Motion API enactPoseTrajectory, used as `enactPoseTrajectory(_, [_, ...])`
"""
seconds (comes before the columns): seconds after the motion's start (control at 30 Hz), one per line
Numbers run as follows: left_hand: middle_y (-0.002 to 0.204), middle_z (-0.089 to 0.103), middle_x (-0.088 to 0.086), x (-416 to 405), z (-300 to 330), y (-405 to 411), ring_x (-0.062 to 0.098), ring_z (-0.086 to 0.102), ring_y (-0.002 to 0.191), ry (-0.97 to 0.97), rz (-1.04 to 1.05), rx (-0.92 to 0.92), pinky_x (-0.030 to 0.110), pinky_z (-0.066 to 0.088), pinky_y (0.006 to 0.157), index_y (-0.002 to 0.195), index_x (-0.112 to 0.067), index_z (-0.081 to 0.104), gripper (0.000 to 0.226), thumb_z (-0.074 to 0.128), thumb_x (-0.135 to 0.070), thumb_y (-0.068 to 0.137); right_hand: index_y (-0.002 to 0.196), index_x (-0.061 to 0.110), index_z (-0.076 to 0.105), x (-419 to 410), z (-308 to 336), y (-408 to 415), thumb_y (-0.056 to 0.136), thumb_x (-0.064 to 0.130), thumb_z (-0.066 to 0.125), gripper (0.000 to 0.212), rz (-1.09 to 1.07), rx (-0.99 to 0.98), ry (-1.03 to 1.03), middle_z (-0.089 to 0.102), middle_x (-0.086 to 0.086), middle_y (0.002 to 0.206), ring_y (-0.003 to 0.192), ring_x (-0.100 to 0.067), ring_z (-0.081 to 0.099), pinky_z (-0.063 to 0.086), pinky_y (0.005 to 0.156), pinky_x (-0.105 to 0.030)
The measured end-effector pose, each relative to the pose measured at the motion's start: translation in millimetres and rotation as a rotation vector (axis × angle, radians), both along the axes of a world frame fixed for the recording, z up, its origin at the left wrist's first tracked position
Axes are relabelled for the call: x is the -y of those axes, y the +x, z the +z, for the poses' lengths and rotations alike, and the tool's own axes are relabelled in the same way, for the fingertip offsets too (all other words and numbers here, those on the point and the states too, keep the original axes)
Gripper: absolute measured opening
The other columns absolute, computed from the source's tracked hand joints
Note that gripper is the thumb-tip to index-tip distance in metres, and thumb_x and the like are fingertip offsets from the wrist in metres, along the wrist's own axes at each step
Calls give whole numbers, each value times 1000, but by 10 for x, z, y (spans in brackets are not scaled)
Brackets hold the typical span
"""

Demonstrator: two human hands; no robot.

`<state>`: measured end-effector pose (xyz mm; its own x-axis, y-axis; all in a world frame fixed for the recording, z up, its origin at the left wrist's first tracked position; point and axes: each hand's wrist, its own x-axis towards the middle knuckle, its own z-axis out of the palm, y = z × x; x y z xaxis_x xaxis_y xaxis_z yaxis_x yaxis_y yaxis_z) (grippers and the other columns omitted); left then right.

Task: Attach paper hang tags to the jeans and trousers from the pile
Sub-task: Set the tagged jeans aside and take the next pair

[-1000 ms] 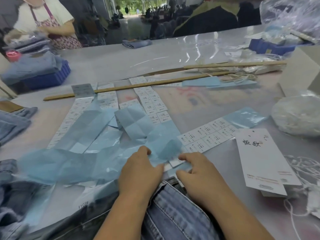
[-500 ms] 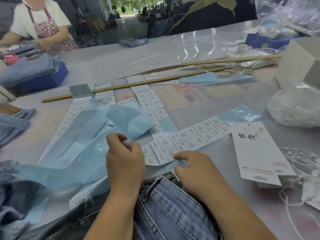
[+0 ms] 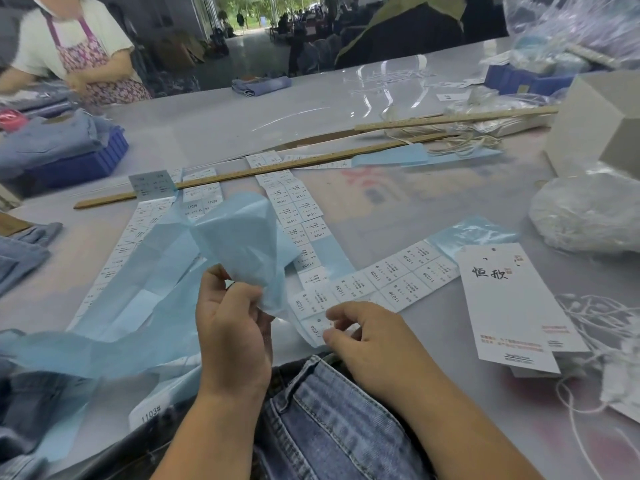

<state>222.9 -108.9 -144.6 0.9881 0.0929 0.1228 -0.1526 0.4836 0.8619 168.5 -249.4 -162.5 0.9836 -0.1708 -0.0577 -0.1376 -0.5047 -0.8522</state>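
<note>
Blue jeans (image 3: 332, 424) lie at the table's near edge under my wrists. My left hand (image 3: 232, 327) grips a crumpled strip of light blue backing paper (image 3: 242, 244) and holds it lifted off the table. My right hand (image 3: 367, 337) pinches a small white size sticker (image 3: 317, 329) at the end of a sticker strip (image 3: 384, 282). More sticker strips (image 3: 294, 209) run across the table's middle. A stack of white paper hang tags (image 3: 505, 306) with black characters lies to the right.
Two wooden rulers (image 3: 242, 174) cross the table's middle. White strings (image 3: 595, 323) and a plastic bag (image 3: 585, 216) lie at right, beside a grey box (image 3: 595, 129). Folded jeans on a blue crate (image 3: 79, 164) sit at left. A person in an apron (image 3: 83, 50) stands far left.
My left hand has pulled the blue backing paper up and away, uncovering the sticker strips beneath. My right hand moved from pressing the strip to pinching its end sticker.
</note>
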Motion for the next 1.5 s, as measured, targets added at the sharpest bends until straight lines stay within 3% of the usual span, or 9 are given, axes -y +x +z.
enactPoseTrajectory(0.17, [72,65,0,-15,-15,26,17,66,71,-151,-140,-62,32,58,67,75,-21,71,35,43,-2,67,124,36,57,4,5,-5,86,51,62,41,23,-6,-39,48,19,111,90,10,49,33,72,-6])
enactPoseTrajectory(0.37, [102,69,13,25,-43,21,35,63,105,-308,-325,-168,52,48,100,105,-10,72,54,61,-12,52,93,33,72,-43,103,-45,66,74,59,51,66,126,174,66,12,85,67,5,55,40,63,-14])
enactPoseTrajectory(0.57, [92,70,11,39,-32,-8,26,68,88,-219,-446,-93,38,59,78,96,-12,76,44,59,-13,55,77,18,72,-80,137,-59,77,53,70,36,135,153,324,64,8,61,56,-1,54,44,57,-20])
enactPoseTrajectory(0.67, [84,70,9,51,-35,-11,22,69,79,-143,-465,-60,34,59,69,91,-14,76,40,52,-8,59,83,11,72,-95,138,-58,75,49,67,40,152,125,378,66,2,69,65,-15,59,51,71,-45])
enactPoseTrajectory(0.8, [83,69,10,46,-57,-3,22,69,77,-135,-453,-56,34,59,66,88,-14,76,41,44,-4,65,89,9,73,-93,149,-61,77,41,65,35,166,84,405,73,-8,85,84,-27,69,54,86,-51])
enactPoseTrajectory(0.97, [99,67,17,11,-63,33,29,65,90,-117,-378,-110,40,54,75,94,-15,76,44,46,-6,64,79,5,70,-80,162,-55,77,23,68,18,121,87,354,71,-12,80,76,-29,66,53,79,-44])
enactPoseTrajectory(1.13, [67,57,4,-28,-56,64,15,52,59,112,-45,-166,28,46,53,85,-17,65,27,49,-7,65,70,7,67,-56,134,-33,82,9,69,12,15,89,405,65,1,61,58,-7,56,48,61,-25])
enactPoseTrajectory(1.27, [50,46,-9,-57,-102,87,11,42,49,288,205,-188,34,40,56,83,-19,54,19,51,-14,65,68,11,68,-41,127,-28,81,11,71,14,-47,139,411,64,6,61,59,-4,56,48,59,-19])
enactPoseTrajectory(1.5, [47,47,-16,-108,-142,128,4,45,42,415,408,-210,19,41,38,90,-23,50,17,51,-11,78,68,12,70,2,122,-38,83,11,71,15,-197,271,452,63,3,61,59,-7,51,43,53,-15])
